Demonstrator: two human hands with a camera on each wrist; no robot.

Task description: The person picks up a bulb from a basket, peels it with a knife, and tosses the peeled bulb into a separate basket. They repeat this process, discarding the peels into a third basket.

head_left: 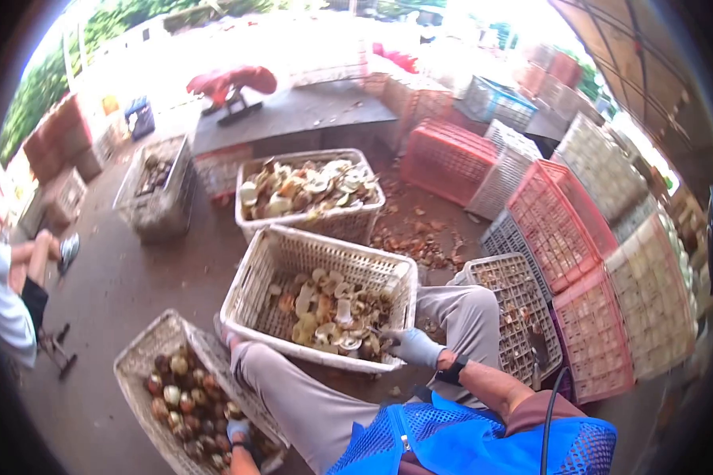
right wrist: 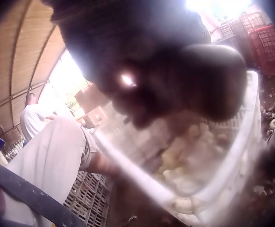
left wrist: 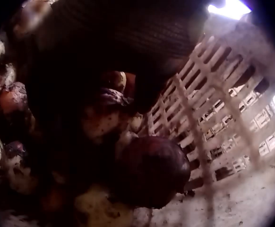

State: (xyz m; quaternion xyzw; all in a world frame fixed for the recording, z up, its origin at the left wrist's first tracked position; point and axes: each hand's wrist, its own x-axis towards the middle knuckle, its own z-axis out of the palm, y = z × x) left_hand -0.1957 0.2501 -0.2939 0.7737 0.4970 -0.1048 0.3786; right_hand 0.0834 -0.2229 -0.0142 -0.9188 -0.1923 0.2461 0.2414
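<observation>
At the lower left, the gloved left hand (head_left: 239, 431) is down among round brown bulbs (head_left: 184, 404) in a dirty white crate (head_left: 146, 340). In the left wrist view that hand (left wrist: 114, 42) arches darkly over the bulbs, a dark round one (left wrist: 154, 170) just below; its grip is too dark to read. The gloved right hand (head_left: 417, 348) is at the near right rim of a second white crate (head_left: 245, 277) holding pale cut pieces (head_left: 325, 305). A thin dark tool (head_left: 380, 332) juts from its fingers, which look curled in the right wrist view (right wrist: 166, 80).
Behind stands a crate heaped with pieces (head_left: 313, 186), and a grey-white crate (head_left: 154, 210) is left of it. Stacked red crates (head_left: 554, 226) and a flat-sided grid crate (head_left: 515, 305) lie to the right. A seated person (head_left: 12, 293) is at the far left, beside scraps-strewn floor (head_left: 428, 237).
</observation>
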